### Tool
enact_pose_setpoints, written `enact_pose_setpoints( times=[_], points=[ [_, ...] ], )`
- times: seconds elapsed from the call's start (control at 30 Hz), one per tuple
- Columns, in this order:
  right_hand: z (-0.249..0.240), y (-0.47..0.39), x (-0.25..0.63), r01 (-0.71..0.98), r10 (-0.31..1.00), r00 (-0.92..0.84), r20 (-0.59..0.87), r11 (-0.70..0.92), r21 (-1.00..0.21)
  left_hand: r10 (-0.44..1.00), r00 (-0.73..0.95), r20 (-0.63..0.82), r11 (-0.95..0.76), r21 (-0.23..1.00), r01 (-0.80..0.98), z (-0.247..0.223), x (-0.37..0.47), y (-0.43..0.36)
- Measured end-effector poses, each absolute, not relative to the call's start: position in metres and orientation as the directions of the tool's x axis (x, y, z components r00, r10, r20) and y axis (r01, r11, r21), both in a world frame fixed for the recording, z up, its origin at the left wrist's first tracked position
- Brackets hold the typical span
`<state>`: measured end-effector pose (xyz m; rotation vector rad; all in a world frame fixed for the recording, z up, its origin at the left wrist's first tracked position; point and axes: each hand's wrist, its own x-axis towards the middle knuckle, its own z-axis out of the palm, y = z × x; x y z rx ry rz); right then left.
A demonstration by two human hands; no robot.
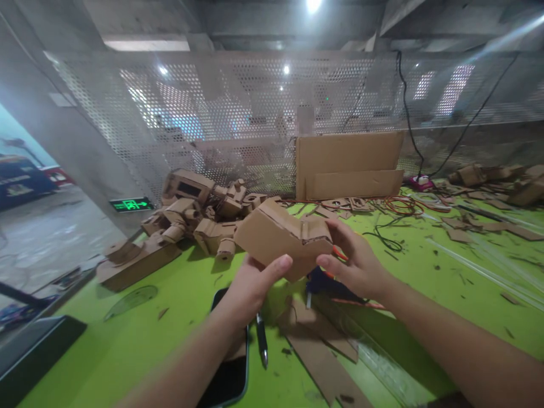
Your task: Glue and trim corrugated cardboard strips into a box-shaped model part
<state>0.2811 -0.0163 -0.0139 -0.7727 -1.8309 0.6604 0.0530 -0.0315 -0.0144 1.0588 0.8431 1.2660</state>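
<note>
Between my two hands I hold a folded cardboard model part (pixel 272 238), raised over the green table. It has a flat side facing me and a stepped, notched top edge. My left hand (pixel 259 280) grips its lower left, thumb on the near face and fingers hidden behind. On the right end, my right hand (pixel 355 258) pinches it between thumb and fingers. Just below and behind my right hand lies a blue tool with orange parts (pixel 327 283), mostly covered; it looks like a glue gun. A pen (pixel 262 340) and a phone (pixel 232 368) lie beneath my left arm.
Cardboard models (pixel 182 209) are heaped at the back left. Flat cardboard strips (pixel 318 362) lie in front of me. A cardboard sheet (pixel 352 153) leans on the perforated metal screen (pixel 238 107). Cables (pixel 402 207), clear sticks (pixel 471 266) and scraps are spread on the right.
</note>
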Motion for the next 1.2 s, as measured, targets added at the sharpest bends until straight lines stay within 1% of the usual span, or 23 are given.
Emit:
enact_pose_setpoints(
  times=[0.03,0.1,0.17,0.3,0.4,0.5,0.63,0.73,0.83,0.9,0.93,0.97,1.03,1.07,1.1,1.13,1.2],
  points=[
    [-0.014,-0.017,0.281,0.227,0.755,-0.317,0.574,0.648,-0.727,0.995,0.082,0.058,-0.029,0.949,-0.313,-0.016,0.052,-0.031],
    [-0.016,-0.019,0.28,0.285,0.752,-0.341,0.564,0.654,-0.701,0.998,0.027,0.052,-0.041,0.951,-0.305,-0.017,0.051,-0.031],
    [-0.018,-0.019,0.28,0.317,0.746,-0.354,0.564,0.663,-0.678,0.998,0.006,0.059,-0.054,0.954,-0.294,-0.014,0.051,-0.031],
    [-0.021,-0.017,0.281,0.287,0.727,-0.39,0.565,0.679,-0.675,0.997,-0.028,0.073,-0.077,0.975,-0.209,-0.008,0.05,-0.031],
    [-0.02,-0.015,0.282,0.311,0.727,-0.376,0.575,0.684,-0.66,0.995,-0.041,0.089,-0.095,0.982,-0.164,-0.006,0.051,-0.032],
    [-0.017,-0.015,0.283,0.329,0.734,-0.388,0.558,0.675,-0.66,0.994,-0.064,0.087,-0.097,0.981,-0.165,-0.005,0.053,-0.034],
    [-0.016,-0.014,0.284,0.352,0.734,-0.404,0.546,0.676,-0.648,0.992,-0.076,0.104,-0.119,0.968,-0.222,-0.005,0.055,-0.037],
    [-0.017,-0.013,0.284,0.376,0.73,-0.409,0.548,0.682,-0.628,0.989,-0.004,0.147,-0.144,0.967,-0.208,-0.009,0.055,-0.033],
    [-0.016,-0.011,0.286,0.416,0.706,-0.414,0.575,0.709,-0.57,0.979,0.083,0.185,-0.172,0.974,-0.144,-0.012,0.05,-0.025],
    [-0.014,-0.009,0.289,0.449,0.701,-0.409,0.585,0.712,-0.54,0.972,0.117,0.204,-0.187,0.972,-0.142,-0.013,0.045,-0.022],
    [-0.013,-0.008,0.29,0.465,0.708,-0.395,0.585,0.704,-0.537,0.957,0.168,0.238,-0.207,0.961,-0.182,-0.012,0.041,-0.021],
    [-0.012,-0.008,0.292,0.477,0.719,-0.382,0.581,0.692,-0.543,0.939,0.218,0.265,-0.206,0.943,-0.259,-0.01,0.038,-0.02],
    [-0.011,-0.006,0.294,0.493,0.739,-0.359,0.57,0.669,-0.557,0.905,0.326,0.274,-0.123,0.9,-0.417,-0.006,0.032,-0.021],
    [-0.011,-0.006,0.294,0.493,0.742,-0.361,0.565,0.666,-0.56,0.888,0.384,0.253,-0.066,0.897,-0.437,-0.003,0.029,-0.021],
    [-0.011,-0.006,0.294,0.487,0.739,-0.371,0.562,0.67,-0.56,0.883,0.408,0.234,-0.035,0.898,-0.438,0.0,0.028,-0.021],
    [-0.012,-0.006,0.293,0.48,0.733,-0.383,0.563,0.678,-0.556,0.898,0.383,0.219,-0.043,0.907,-0.418,0.003,0.026,-0.02],
    [-0.013,-0.006,0.292,0.476,0.717,-0.401,0.57,0.695,-0.539,0.889,0.397,0.228,-0.074,0.927,-0.367,0.008,0.025,-0.018]
  ],
)
